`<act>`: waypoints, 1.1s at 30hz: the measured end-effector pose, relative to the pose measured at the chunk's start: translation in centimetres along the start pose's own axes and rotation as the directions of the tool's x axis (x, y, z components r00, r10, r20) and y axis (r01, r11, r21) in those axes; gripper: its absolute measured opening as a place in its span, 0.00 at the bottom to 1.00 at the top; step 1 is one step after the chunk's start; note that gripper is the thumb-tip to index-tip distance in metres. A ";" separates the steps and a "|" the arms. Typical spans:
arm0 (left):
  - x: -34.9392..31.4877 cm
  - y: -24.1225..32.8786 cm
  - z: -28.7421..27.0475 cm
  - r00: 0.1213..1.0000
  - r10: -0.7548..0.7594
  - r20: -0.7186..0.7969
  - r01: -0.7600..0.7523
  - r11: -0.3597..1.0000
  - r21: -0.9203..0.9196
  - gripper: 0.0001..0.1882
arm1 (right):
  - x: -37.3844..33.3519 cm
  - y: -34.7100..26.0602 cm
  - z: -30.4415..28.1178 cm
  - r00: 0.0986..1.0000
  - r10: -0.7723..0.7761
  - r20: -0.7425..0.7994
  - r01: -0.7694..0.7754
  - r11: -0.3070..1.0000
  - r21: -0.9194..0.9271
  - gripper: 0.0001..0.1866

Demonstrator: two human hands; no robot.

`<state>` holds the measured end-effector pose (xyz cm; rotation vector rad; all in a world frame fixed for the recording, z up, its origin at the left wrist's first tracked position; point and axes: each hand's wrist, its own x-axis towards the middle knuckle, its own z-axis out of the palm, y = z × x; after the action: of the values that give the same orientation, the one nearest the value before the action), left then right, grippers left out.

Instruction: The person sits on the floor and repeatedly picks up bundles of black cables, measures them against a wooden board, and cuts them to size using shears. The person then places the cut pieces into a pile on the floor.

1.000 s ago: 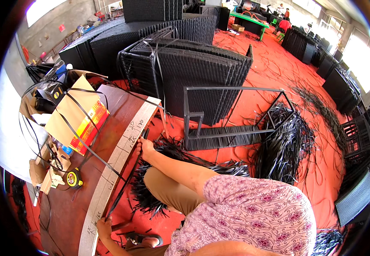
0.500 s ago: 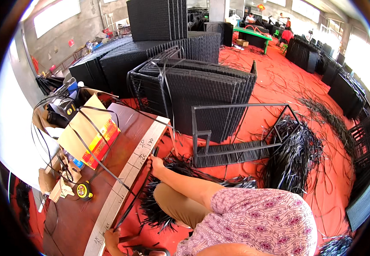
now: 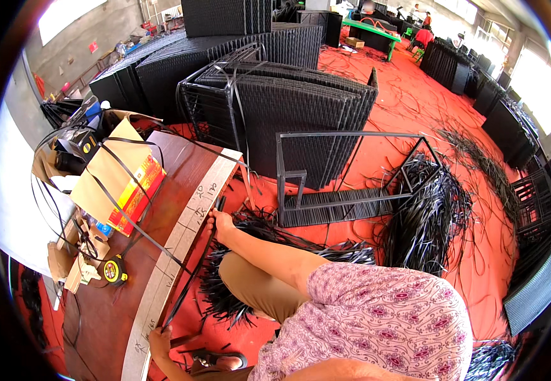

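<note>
A bundle of thin black plastic strips [image 3: 190, 284] stretches along the near edge of a pale board [image 3: 172, 241] marked with pencil lines. My right hand [image 3: 221, 225] grips the strips towards the far end, its fingers closed against the board's edge. Lower down, my left hand [image 3: 160, 341] pinches the other end of the strips beside the board. The board lies along the edge of a reddish-brown table [image 3: 113, 311]. On the tabletop rests a yellow and black tape measure [image 3: 115, 271], apart from both hands.
An open cardboard box [image 3: 120, 184] with black straps over it stands on the table. Stacked black woven panels [image 3: 294, 120] rise beyond. A black metal frame [image 3: 352, 134] sits on the red floor [image 3: 409, 105], next to a heap of black strips [image 3: 425, 222].
The whole view has shifted, so the scene sits slightly higher and further left in the picture. Both hands keep their hold on the strips along the board.
</note>
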<state>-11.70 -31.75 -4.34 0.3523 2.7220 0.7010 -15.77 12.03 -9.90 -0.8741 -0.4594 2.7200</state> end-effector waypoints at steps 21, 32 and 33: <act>-0.9 2.3 -0.9 0.999 0.049 0.005 -0.049 0.999 0.000 0.15 | -0.2 -0.1 0.1 1.000 0.004 -0.005 -0.004 1.000 0.020 0.13; -0.3 0.4 -0.1 0.999 0.032 -0.010 -0.032 0.999 -0.023 0.15 | -0.2 -0.1 0.0 1.000 0.012 0.004 -0.012 0.999 0.032 0.13; -0.2 0.1 -0.1 0.999 0.033 -0.010 -0.033 0.999 -0.024 0.15 | -0.3 -0.1 0.1 1.000 0.014 0.002 -0.014 0.999 0.030 0.13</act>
<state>-11.50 -31.75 -4.18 0.3895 2.7204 0.7454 -15.57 11.97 -9.61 -0.8701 -0.4126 2.7333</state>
